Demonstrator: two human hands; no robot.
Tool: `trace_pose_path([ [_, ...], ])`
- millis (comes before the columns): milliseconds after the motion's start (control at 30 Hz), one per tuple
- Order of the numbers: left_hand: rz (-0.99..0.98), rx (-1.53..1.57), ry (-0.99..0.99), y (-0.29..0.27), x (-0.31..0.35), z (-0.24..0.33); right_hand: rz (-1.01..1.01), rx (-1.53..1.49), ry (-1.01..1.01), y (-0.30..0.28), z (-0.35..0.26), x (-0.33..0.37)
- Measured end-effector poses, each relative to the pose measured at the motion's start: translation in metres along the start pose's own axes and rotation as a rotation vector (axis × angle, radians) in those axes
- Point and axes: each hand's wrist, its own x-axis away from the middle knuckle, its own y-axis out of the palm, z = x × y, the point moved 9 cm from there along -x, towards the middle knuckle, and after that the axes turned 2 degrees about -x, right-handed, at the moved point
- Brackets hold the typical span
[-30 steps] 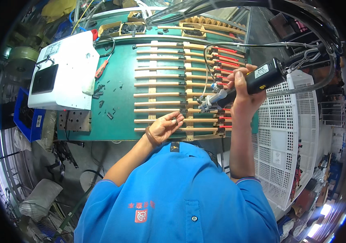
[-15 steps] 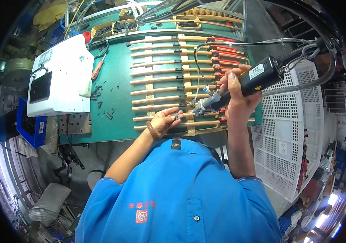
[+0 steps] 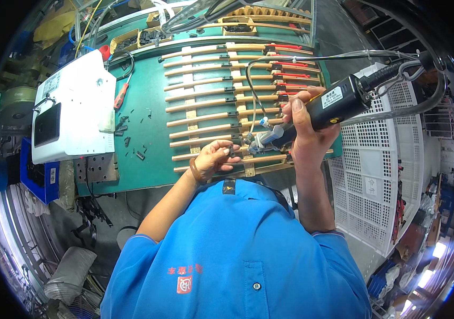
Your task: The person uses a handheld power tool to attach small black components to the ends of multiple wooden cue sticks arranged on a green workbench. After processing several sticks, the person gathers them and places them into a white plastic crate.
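**Small dark part (image 3: 231,152) held just left of the tool's grey nose (image 3: 268,137)**

The small dark part is pinched between the thumb and fingertips of the left hand (image 3: 212,161), above the sticks nearest the person's body. By that hand it is already held; the right hand (image 3: 311,127) is set farther off, up and to the right. In the right hand's closed grip a black handheld power tool (image 3: 342,99) is held, its long axis slanted from upper right down to lower left, so that the grey nose is aimed toward the left fingertips. Beneath, the wooden sticks (image 3: 191,110) are laid in a row, their lengths running left to right, crossed obliquely by the tool. A narrow gap is seen between nose and part (whether a stick is touched by the nose cannot be told). The part's own long axis cannot be made out, being partly covered by fingers.
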Motion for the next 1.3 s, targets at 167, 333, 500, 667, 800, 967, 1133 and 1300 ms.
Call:
trace_pose_path([
  [167, 0.054, -0.193, -0.006, -0.011, -0.007, -0.006, 0.032, -0.005, 0.011, -0.002, 0.005, 0.0],
  [333, 0.288, -1.497, 0.69, 0.016, -0.001, 0.035, 0.05, -0.011, -0.004, -0.003, 0.021, 0.009],
  [500, 0.289, -1.725, 0.764, 0.048, 0.004, 0.047, 0.052, -0.032, -0.025, -0.004, 0.028, 0.016],
  [667, 0.263, -1.817, 1.056, 0.06, 0.007, 0.049, 0.054, 0.015, -0.035, -0.004, 0.03, 0.015],
  [800, 0.247, -1.756, 1.064, 0.056, 0.003, 0.046, 0.065, 0.026, -0.047, -0.006, 0.031, 0.016],
  [967, 0.235, -1.715, 1.08, 0.054, 0.004, 0.042, 0.058, -0.001, -0.061, 0.001, 0.031, 0.017],
  [1133, 0.243, -1.667, 0.997, 0.045, 0.001, 0.039, 0.063, -0.037, -0.038, 0.002, 0.046, 0.023],
  [1300, 0.257, -1.646, 0.99, 0.043, 0.0, 0.038, 0.027, -0.031, -0.047, 0.005, 0.046, 0.026],
])
